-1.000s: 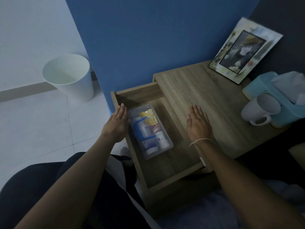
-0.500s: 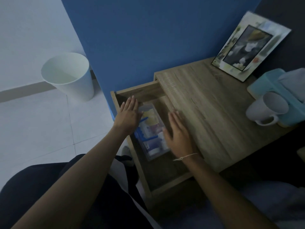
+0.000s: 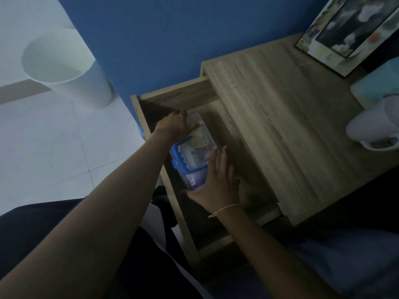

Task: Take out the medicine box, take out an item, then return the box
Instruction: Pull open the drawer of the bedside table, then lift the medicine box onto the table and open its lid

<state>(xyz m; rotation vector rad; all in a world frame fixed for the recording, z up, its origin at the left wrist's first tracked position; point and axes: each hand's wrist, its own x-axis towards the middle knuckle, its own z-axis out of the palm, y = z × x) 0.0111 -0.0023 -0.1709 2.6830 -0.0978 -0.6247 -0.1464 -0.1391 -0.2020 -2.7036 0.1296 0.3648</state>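
Note:
A clear plastic medicine box (image 3: pixel 194 152) with a blue handle and clips lies inside the open wooden drawer (image 3: pixel 170 190), several packets and bottles showing through its lid. My left hand (image 3: pixel 174 124) is curled over the box's far end. My right hand (image 3: pixel 216 182) holds the near end, fingers spread along its right side and thumb under the near edge. The box looks slightly tilted between both hands; whether it is off the drawer floor I cannot tell.
The wooden bedside table top (image 3: pixel 280 126) lies right of the drawer, with a photo frame (image 3: pixel 349 29), a teal tissue box (image 3: pixel 375 87) and a white mug (image 3: pixel 375 124). A white bin (image 3: pixel 64 67) stands on the tiled floor by the blue wall (image 3: pixel 172 39).
Both hands came down from above the drawer and closed on the two ends of the medicine box. The right hand moved left off the table top.

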